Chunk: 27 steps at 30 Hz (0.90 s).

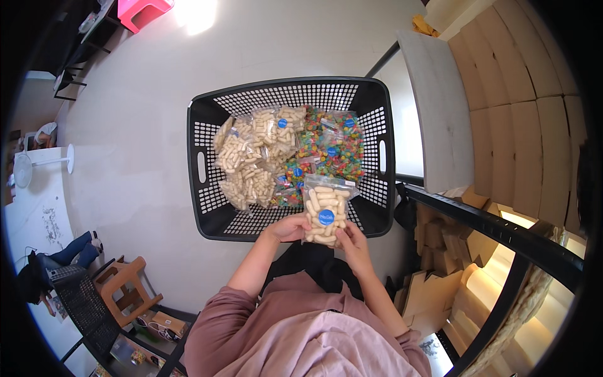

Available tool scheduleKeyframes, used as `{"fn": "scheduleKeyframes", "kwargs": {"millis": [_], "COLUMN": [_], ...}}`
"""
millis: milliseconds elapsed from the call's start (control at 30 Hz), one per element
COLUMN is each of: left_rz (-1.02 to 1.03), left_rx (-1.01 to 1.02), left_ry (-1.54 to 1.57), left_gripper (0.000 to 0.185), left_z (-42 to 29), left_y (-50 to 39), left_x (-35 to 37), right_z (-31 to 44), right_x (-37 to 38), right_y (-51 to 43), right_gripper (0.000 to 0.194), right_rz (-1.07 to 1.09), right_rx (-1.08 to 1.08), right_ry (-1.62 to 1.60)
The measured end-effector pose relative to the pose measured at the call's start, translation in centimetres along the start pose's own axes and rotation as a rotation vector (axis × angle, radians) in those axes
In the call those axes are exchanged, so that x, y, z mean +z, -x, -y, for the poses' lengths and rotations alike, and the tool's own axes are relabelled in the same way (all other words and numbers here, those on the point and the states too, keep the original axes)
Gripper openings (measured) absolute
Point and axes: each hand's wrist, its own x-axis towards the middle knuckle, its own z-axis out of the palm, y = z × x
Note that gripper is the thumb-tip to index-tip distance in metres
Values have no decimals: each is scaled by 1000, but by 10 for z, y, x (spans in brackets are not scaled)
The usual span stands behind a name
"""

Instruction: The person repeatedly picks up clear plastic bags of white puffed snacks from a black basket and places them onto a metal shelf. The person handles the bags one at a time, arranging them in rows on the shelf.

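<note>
Between my two hands is a clear plastic bag of pale, stick-shaped pieces [326,207] with a round blue label, held over the near rim of a black plastic basket [290,82]. My left hand [291,228] grips the bag's lower left side. On its lower right side, my right hand [352,238] has hold of it. Inside the basket, several bags of similar pale pieces [240,155] lie at the left. Bags of small multicoloured pieces [332,146] lie at the right, some with blue labels too.
Cardboard boxes [509,108] are stacked at the right beside a grey board [438,113] and black metal frame [490,226]. A pink stool [143,12] stands at the upper left, a brown stool [125,290] at the lower left. Another person [70,257] is at the far left.
</note>
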Motion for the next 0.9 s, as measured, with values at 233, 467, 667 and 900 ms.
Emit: {"fn": "scheduleKeyframes", "kwargs": {"millis": [233,467,667,900], "left_rz": [-519,-835,-829,-677], "left_rx": [100,487,571,831], "left_ry": [-462,587,965,743], "left_gripper": [46,89,72,39], "left_z": [-44,-104,-112,-105], "left_y": [-27,-94,-130,-123], "left_x": [-102,-122,-188,-166], "right_z": [0,-4,3,0], "right_x": [-22,-26,-23,-36], "right_y": [12,19,29,33], "right_gripper": [27,25,24,26], "right_rz": [-154,-199,-222,-238], "right_rx": [-176,-184,-189,-224], "right_ry": [31,109,103,128]}}
